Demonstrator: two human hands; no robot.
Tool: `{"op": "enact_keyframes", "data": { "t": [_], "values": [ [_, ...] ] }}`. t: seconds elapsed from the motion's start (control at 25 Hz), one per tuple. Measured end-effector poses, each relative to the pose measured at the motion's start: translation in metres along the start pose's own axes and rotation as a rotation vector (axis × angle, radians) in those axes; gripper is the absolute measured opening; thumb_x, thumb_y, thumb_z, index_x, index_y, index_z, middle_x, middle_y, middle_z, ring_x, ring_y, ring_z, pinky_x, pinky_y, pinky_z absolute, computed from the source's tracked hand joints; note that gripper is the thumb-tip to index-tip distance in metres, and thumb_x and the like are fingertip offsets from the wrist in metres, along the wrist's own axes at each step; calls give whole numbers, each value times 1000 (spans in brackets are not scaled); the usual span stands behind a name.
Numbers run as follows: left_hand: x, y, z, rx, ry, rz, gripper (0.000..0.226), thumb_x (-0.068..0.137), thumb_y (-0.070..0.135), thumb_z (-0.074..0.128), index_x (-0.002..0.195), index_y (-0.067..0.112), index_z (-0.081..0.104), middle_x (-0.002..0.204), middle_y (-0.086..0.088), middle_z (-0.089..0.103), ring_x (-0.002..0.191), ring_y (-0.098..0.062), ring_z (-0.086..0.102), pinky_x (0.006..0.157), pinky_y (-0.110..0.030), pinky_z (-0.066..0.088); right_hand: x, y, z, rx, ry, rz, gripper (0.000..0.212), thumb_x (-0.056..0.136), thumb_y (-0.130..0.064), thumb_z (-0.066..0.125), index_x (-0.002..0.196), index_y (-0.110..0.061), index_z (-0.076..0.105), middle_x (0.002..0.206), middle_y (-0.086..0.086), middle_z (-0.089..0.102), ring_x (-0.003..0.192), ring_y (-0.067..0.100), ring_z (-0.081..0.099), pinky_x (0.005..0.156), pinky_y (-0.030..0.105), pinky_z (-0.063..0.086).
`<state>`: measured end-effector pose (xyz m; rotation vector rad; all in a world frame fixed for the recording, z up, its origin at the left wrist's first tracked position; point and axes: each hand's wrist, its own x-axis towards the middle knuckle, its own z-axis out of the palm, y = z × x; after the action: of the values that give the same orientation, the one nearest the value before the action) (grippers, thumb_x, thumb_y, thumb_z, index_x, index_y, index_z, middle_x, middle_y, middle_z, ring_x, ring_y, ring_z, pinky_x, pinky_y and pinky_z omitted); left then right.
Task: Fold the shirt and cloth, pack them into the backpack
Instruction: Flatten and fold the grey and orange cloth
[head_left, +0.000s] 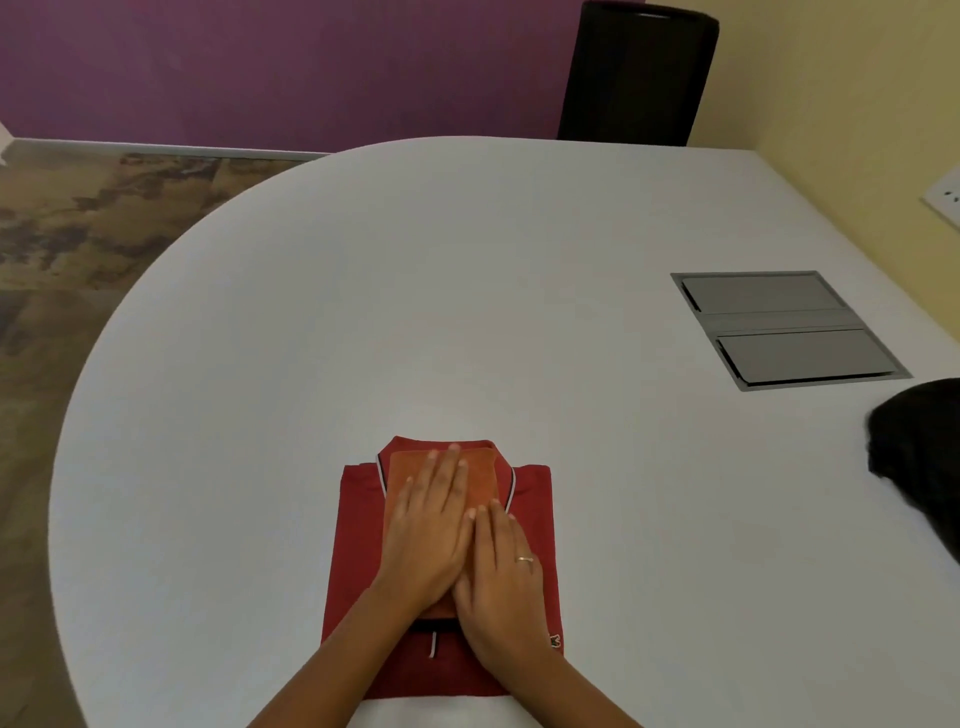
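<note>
Head view: my left hand (434, 525) and right hand (501, 587), fingers straight and together, press flat, hiding most of the orange cloth (480, 480) on the folded shirt (358, 551) at the table's (467, 291) near edge; the black backpack (919, 447) is cut off at the right edge.

We see soft, even indoor light with no hard glare anywhere. The white tabletop (467, 291) reads pale grey, slightly brighter through its middle and dimmer toward the left rim. Shadows are faint: only a thin dark edge under the hands at the lower centre of the frame. The whole picture is a little soft, with smeared fine detail. Wide-angle distortion bends the tabletop's edge into a strong curve, and the walls lean at the upper corners. The black bag (922, 457) at the right edge is a blurred, featureless dark mass.
</note>
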<state>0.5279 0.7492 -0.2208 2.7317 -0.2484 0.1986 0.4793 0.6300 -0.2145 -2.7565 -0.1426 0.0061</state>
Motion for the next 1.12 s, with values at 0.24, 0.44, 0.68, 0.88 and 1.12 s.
{"op": "enact_keyframes", "data": {
  "t": [0.24, 0.44, 0.68, 0.88, 1.12],
  "values": [
    [2, -6, 29, 29, -165, 17, 55, 97, 39, 27, 146, 14, 35, 154, -2, 31, 142, -21, 29, 111, -41, 21, -2, 21, 20, -110, -166, 52, 63, 98, -51, 10, 146, -16, 30, 147, 9, 42, 132, 29, 44, 101, 55, 40],
    [5, -4, 32, 28, -148, 15, 54, 98, 37, 26, 146, 13, 35, 154, -3, 29, 143, -20, 26, 113, -43, 19, 2, 30, 33, -110, -158, -16, 63, 99, -51, 15, 152, -17, 18, 156, 9, 25, 143, 26, 23, 110, 48, 14],
    [4, -4, 34, 37, -142, 11, 54, 98, 37, 25, 146, 14, 36, 154, -2, 30, 143, -20, 26, 113, -41, 18, 2, 36, 30, -18, -163, -59, 62, 99, -48, 17, 153, -19, 13, 159, 5, 16, 146, 22, 12, 117, 45, 7],
    [4, 0, 27, 79, -162, -12, 54, 95, 37, 27, 140, 12, 45, 148, -5, 43, 139, -22, 35, 111, -45, 28, 2, 54, 7, 11, -269, -166, 63, 99, -57, 15, 153, -24, 12, 158, 4, 20, 145, 22, 18, 117, 44, 18],
    [4, 24, 18, 150, -190, -106, 53, 88, 32, 33, 128, 6, 57, 135, -13, 55, 127, -33, 49, 96, -59, 40, -13, 113, -33, -117, -355, -92, 69, 96, -58, 3, 147, -22, 34, 152, 7, 36, 136, 30, 38, 103, 48, 40]
  ]
}}
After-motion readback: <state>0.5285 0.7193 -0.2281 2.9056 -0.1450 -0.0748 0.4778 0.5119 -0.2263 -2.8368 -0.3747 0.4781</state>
